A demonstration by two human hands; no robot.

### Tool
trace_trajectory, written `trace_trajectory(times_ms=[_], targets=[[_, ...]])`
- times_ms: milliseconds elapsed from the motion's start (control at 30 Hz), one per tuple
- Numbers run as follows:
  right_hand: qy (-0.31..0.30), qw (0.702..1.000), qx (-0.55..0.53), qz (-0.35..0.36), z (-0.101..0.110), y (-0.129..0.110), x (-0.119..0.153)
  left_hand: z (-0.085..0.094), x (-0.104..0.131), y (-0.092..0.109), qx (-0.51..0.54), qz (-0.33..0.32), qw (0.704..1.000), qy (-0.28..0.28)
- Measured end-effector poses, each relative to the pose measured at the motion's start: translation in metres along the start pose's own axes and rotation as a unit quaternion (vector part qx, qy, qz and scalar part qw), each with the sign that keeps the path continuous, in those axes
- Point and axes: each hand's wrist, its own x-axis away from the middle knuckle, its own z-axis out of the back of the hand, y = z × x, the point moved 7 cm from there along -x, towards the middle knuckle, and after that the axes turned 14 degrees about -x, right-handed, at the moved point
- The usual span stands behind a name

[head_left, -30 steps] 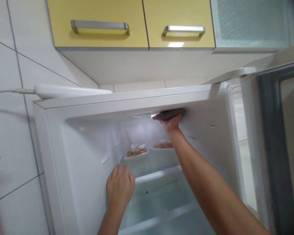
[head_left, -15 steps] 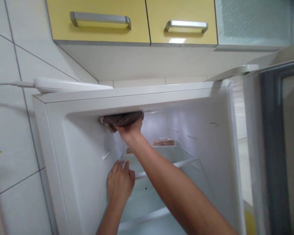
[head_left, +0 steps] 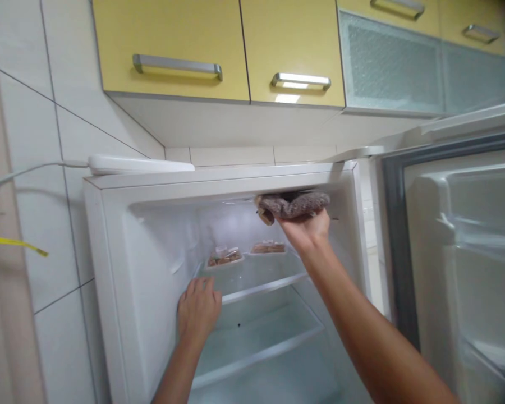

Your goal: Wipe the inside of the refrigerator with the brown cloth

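Observation:
My right hand (head_left: pixel 305 230) is raised inside the refrigerator with the palm turned up, and it holds a folded, fluffy grey-brown cloth (head_left: pixel 294 206) against the compartment's ceiling near the right side. The cloth hides most of its fingertips. Lower on the left, my left hand (head_left: pixel 200 306) rests at the front edge of the upper glass shelf (head_left: pixel 261 287), beside the left inner wall. Its fingers lie forward over the shelf edge, and it holds no loose object. The refrigerator (head_left: pixel 231 180) is white.
Two packs of food, one on the left (head_left: pixel 225 258) and one on the right (head_left: pixel 268 248), sit at the back of the upper shelf. The refrigerator door (head_left: pixel 437 252) stands open at right. Yellow cabinets (head_left: pixel 172 33) hang above. A white power strip-like object (head_left: pixel 138 165) lies on top.
My right hand has moved the cloth from the left side of the ceiling to the right. My left hand stays by the shelf edge. The view has shifted, showing more of the door.

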Motion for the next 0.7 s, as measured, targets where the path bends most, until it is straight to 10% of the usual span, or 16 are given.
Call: trace_trajectory(times_ms=[167,400,567,700], targets=[[-0.014,0.997,0.034,0.073,0.007,-0.063,0.046,-0.002,-0.002,-0.001,0.034,-0.009,0.999,-0.02],[0.086,0.992,0.085,-0.042,0.081,-0.054,0.153,0.02,0.004,-0.012,0.259,0.049,0.964,0.046],[0.214,0.953,0.181,-0.119,0.156,-0.054,0.23,0.017,0.105,0.029,0.485,0.151,0.861,-0.023],[0.264,0.934,0.202,-0.131,0.177,-0.064,0.285,0.016,0.196,0.1,0.465,0.026,0.882,-0.074]])
